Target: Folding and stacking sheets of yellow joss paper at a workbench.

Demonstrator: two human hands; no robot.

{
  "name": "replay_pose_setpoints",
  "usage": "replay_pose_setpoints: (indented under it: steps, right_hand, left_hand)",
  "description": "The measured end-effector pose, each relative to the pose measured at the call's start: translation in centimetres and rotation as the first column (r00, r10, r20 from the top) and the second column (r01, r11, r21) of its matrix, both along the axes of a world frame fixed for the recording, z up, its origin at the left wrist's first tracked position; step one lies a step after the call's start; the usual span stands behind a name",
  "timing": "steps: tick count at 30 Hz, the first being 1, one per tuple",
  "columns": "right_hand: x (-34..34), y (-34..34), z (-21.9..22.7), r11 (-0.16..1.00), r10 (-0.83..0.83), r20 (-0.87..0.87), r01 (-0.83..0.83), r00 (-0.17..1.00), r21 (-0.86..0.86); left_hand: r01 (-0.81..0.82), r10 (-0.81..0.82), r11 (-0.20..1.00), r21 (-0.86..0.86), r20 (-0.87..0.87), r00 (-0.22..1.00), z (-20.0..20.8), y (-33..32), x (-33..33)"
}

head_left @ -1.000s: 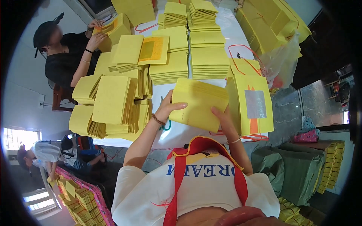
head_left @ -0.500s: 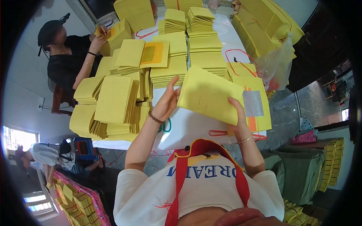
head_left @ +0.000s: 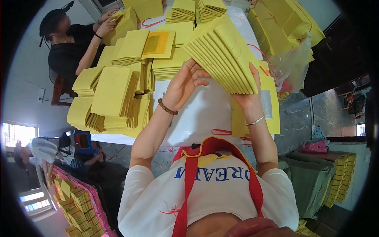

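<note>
A thick stack of folded yellow paper (head_left: 221, 53) is tilted up over the table, its several folded edges facing me. My right hand (head_left: 250, 93) grips its lower right corner, thumb along the side and fingers underneath. My left hand (head_left: 184, 85), wearing a beaded bracelet, has its fingers apart and its fingertips by the stack's left edge; any touch there is hard to make out. Below my right hand lies flat yellow paper (head_left: 239, 120) with a grey patch (head_left: 267, 103). Piles of folded yellow paper (head_left: 112, 93) stand left of my left hand.
The white-covered table (head_left: 193, 132) bears more paper piles and a sheet with an orange print (head_left: 160, 44). Red ties (head_left: 223, 131) lie near its front edge. A clear plastic bag (head_left: 294, 69) hangs at the right. A person in black (head_left: 71, 51) handles paper at the left.
The stack has been raised away from me and tilted, so its folded edges show instead of its broad face. Both hands have moved with it; the left fingers have spread.
</note>
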State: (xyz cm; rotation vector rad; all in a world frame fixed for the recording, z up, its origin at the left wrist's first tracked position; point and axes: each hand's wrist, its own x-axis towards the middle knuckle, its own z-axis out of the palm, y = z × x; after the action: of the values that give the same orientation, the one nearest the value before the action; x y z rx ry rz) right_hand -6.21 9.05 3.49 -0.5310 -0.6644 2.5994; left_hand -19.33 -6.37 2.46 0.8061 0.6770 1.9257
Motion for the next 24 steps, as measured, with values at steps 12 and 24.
replay_pose_setpoints:
  steps: [12, 24]
  right_hand:
    - [-0.7, 3.3, 0.0, 0.97, -0.145, 0.093, 0.123, 0.985, 0.21]
    - [-4.7, 4.1, -2.6, 0.905, -0.118, -0.169, 0.176, 0.979, 0.388]
  left_hand:
    - [-0.213, 0.215, 0.964, -0.156, -0.007, 0.977, -0.7, 7.6, 2.7]
    - [-0.492, 0.525, 0.83, -0.261, 0.068, 0.849, 1.2, 12.3, 1.5]
